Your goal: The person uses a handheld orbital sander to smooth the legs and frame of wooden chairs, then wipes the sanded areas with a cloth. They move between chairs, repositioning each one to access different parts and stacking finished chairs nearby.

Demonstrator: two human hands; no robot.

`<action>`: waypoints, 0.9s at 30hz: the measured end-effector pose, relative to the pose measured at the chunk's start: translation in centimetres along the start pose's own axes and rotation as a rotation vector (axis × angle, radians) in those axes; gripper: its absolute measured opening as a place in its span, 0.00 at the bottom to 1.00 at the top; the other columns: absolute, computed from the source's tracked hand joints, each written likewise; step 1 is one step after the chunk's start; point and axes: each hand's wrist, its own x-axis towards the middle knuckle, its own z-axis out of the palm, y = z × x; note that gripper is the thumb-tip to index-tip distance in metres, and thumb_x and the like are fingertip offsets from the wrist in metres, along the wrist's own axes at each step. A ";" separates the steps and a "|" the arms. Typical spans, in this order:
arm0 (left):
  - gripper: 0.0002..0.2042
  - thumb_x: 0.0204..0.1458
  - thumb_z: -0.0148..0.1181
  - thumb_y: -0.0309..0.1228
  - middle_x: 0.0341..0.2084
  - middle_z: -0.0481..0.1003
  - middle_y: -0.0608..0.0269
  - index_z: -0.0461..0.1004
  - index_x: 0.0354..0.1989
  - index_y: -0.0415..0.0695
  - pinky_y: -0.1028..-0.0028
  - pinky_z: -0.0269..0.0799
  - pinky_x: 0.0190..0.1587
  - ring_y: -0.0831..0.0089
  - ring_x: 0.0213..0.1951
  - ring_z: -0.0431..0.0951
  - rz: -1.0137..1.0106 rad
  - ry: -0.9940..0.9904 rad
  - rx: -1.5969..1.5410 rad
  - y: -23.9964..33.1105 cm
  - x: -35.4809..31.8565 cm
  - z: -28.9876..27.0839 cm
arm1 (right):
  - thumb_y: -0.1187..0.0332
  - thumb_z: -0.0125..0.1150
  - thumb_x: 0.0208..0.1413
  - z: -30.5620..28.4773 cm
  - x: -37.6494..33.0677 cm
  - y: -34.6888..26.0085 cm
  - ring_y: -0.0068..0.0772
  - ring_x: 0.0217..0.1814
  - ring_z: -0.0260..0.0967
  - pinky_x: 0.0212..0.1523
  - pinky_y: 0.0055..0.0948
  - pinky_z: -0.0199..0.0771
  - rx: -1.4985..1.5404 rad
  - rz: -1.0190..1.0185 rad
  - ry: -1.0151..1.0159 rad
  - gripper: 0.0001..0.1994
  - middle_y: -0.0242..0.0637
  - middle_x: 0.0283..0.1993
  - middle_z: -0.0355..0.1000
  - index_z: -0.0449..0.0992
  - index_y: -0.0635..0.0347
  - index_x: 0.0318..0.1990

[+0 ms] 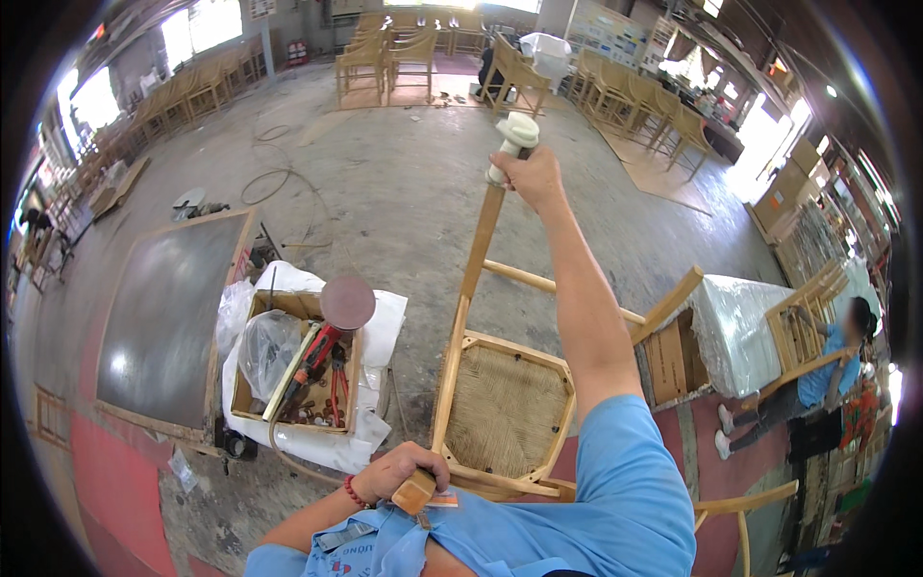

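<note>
A wooden chair (500, 404) with woven seat is tilted on the concrete floor (385, 192). Its leg end is grasped by the left hand (409, 473); the right hand (534, 178) is clenched around a white tool (514, 139) at the far leg. A tool box (298, 370) lies just left.

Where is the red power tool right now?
In the head view, the red power tool lies in an open cardboard box on the floor, left of the wooden chair and just above the person's left hand.
</note>
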 end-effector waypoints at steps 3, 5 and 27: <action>0.47 0.55 0.32 0.74 0.26 0.77 0.54 0.76 0.31 0.33 0.69 0.72 0.37 0.64 0.31 0.77 0.000 -0.005 0.002 0.4 -0.1 0.0 | 0.58 0.70 0.46 0.6 1.6 -0.1 0.46 0.37 0.80 0.39 0.41 0.76 -0.225 -0.004 0.065 0.19 0.51 0.34 0.80 0.82 0.69 0.36; 0.47 0.55 0.32 0.74 0.26 0.77 0.54 0.76 0.31 0.33 0.69 0.72 0.37 0.65 0.31 0.77 0.008 -0.007 -0.028 0.6 -0.1 0.1 | 0.58 0.70 0.46 0.0 2.2 0.0 0.48 0.39 0.80 0.40 0.42 0.76 -0.221 0.050 0.105 0.19 0.52 0.35 0.80 0.82 0.68 0.37; 0.32 0.64 0.37 0.61 0.38 0.76 0.60 0.71 0.43 0.39 0.70 0.75 0.46 0.69 0.40 0.78 0.038 0.179 0.033 -0.1 0.9 -1.8 | 0.72 0.69 0.46 0.7 -11.4 -1.7 0.49 0.53 0.73 0.45 0.41 0.76 -0.137 -0.553 0.365 0.18 0.46 0.49 0.73 0.78 0.59 0.48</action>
